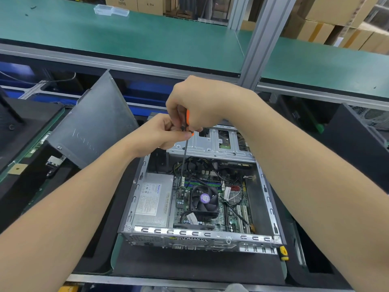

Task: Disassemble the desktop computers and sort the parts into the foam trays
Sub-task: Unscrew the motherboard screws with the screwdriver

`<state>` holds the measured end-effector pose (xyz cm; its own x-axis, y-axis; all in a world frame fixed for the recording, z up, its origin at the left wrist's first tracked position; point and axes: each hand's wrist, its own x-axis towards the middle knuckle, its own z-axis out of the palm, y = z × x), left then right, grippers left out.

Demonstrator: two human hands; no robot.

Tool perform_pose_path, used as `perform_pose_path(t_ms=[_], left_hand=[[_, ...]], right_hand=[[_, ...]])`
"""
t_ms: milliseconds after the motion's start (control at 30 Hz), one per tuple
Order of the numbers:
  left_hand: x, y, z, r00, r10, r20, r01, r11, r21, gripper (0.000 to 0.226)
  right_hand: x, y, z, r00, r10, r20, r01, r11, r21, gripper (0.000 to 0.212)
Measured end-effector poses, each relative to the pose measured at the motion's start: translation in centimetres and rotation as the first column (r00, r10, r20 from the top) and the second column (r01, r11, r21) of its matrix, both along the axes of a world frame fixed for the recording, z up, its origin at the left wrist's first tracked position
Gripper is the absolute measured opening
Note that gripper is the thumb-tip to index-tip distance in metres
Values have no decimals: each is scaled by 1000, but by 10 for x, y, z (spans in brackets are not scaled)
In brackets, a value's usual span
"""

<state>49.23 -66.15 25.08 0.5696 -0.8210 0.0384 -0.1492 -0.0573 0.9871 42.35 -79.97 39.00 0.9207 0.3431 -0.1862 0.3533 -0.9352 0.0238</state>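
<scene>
Factory workbench, green-matted upper shelf (147, 39), cardboard cartons stacked behind.

Item 1: desktop computer chassis (202, 233), lid off, lying flat on black foam (189, 264) at centre front. Its detached side panel (94, 127) leans tilted just to the left. Sheet steel: likely stiff, fairly heavy, with sharp folded edges. Best lifted by the long rims, both hands.

Item 2: power supply (151, 201), in the left bay, touching the chassis wall. Probably dense and rigid. Grip the metal casing, not the cables.

Item 3: motherboard (223, 218), seated on the floor of the case, cables crossing it. Stiff but fragile. Handle by bare edges only.

Item 4: CPU fan (204, 200), mounted mid-board, with memory modules (202, 183) just beyond it. Light, with delicate blades. Hold by the frame.

Item 5: drive cage (212, 144), spanning the far end of the case.

Item 6: screwdriver (184, 152), orange handle, long thin shaft near upright, tip down at the board's left edge beside the power supply. The screw itself is too small to see.

Right hand (195, 106): fingers curled round the handle from above.
Left hand (162, 133): fingertips pinching the handle's lower end, apparently steadying it.

Item 7: yellow-handled tool (283, 252), lying at the case's near right corner.

Judged step: loosening a board fixing. Loose screws would be small and slippery.
</scene>
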Motion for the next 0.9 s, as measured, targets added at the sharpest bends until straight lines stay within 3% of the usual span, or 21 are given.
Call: perform_pose_path(t_ms=[167, 333, 433, 500, 633, 733, 800, 900], left_hand=[[0, 2, -1, 1000, 21, 12, -21, 1000, 20, 59], [-2, -1, -1, 982, 157, 109, -161, 987, 28, 48], [-7, -7, -3, 967, 192, 167, -191, 981, -20, 21], [-9, -12, -8, 957, 242, 161, -237, 970, -51, 20], [-10, -10, -13, 951, 227, 212, -231, 973, -4, 28], [-5, 2, -18, 956, 112, 272, -159, 974, 160, 28], [-1, 9, -21, 958, 43, 282, -112, 966, 232, 29], [1, 13, -26, 933, 50, 358, -179, 924, 339, 33]], right_hand=[[2, 0, 0, 999, 24, -28, -24, 1000, 14, 31], [2, 0, -7, 997, 15, 75, -22, 996, 91, 10], [8, 2, -19, 967, -94, 238, 80, 994, 68, 32], [12, 4, -24, 946, -158, 285, 129, 985, 117, 40], [14, 0, -32, 950, -216, 226, 135, 936, 325, 31], [9, -11, -49, 940, -328, 90, 216, 782, 584, 25], [5, -16, -69, 939, -344, 3, 265, 730, 630, 20], [0, -20, -101, 926, -370, -75, 327, 687, 649, 34]])
